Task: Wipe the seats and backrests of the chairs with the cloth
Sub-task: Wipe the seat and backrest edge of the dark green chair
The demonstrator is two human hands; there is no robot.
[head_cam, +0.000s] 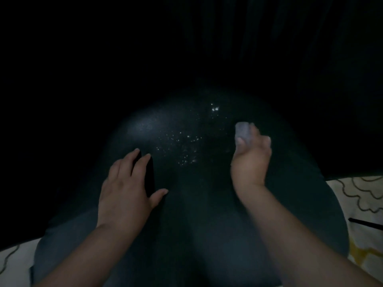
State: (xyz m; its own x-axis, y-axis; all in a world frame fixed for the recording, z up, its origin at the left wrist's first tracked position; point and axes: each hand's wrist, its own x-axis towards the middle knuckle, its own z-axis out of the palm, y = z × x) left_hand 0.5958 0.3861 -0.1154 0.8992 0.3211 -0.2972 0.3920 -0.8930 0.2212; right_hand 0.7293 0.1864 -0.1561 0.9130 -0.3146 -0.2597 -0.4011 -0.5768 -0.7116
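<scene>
Dark rounded chair seat [186, 204] speckled with glinting droplets at its far middle, left hand [126, 183] flat on the seat's left side, fingers spread, right hand [250, 160] near the right edge pinching a small pale grey cloth [242, 131], patterned white floor [364, 199] at right.

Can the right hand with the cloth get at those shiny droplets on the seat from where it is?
Probably yes: the right hand holds the cloth just beside the droplets, with bare seat between.
</scene>
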